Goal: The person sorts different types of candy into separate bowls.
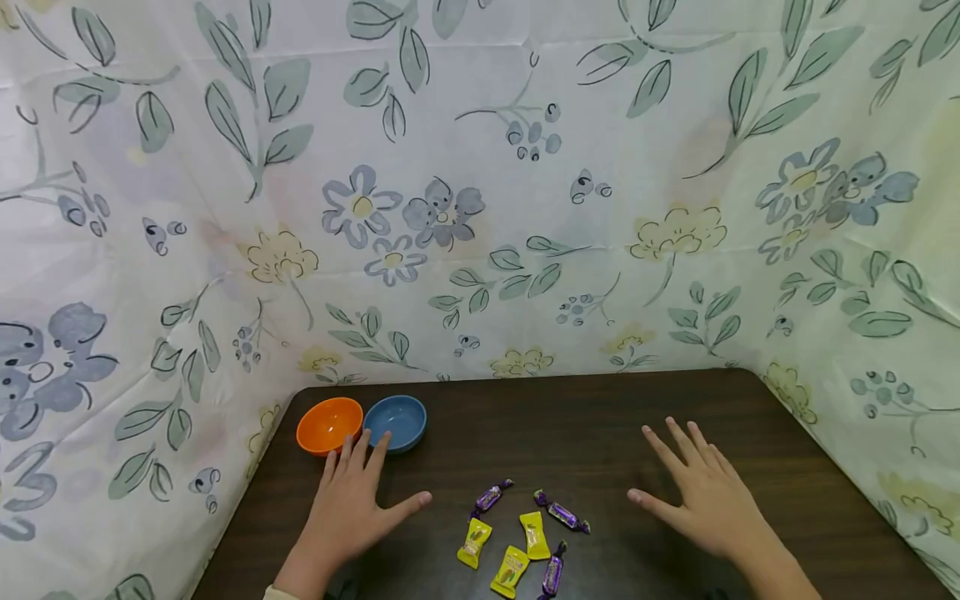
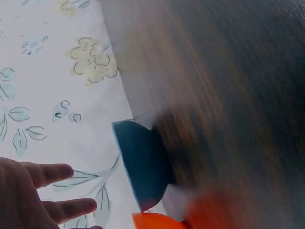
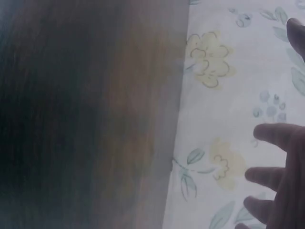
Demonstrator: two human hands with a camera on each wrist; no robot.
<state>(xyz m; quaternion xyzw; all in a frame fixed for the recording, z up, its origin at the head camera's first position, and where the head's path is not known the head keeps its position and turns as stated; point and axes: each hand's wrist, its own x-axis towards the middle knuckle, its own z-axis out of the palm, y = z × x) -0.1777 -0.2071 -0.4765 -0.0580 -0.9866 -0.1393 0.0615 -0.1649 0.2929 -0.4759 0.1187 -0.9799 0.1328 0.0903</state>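
My left hand (image 1: 347, 508) is held with fingers spread, its fingertips overlapping the near rims of an orange bowl (image 1: 324, 423) and a blue bowl (image 1: 400, 422) in the head view. Nothing is in its grasp. Over the right side of the table my right hand (image 1: 701, 496) spreads its fingers too, holding nothing. Between the hands lie several wrapped candies: yellow ones, such as the yellow candy (image 1: 474, 542), and purple twist-wrapped ones, such as the purple candy (image 1: 566, 515). In the left wrist view the blue bowl (image 2: 144, 162) shows side-on beside the orange bowl (image 2: 157, 222).
The dark wood table (image 1: 540, 425) has rounded far corners. A white cloth (image 1: 525, 208) printed with flowers and leaves hangs behind it and along both sides. Both bowls stand side by side near the far left corner.
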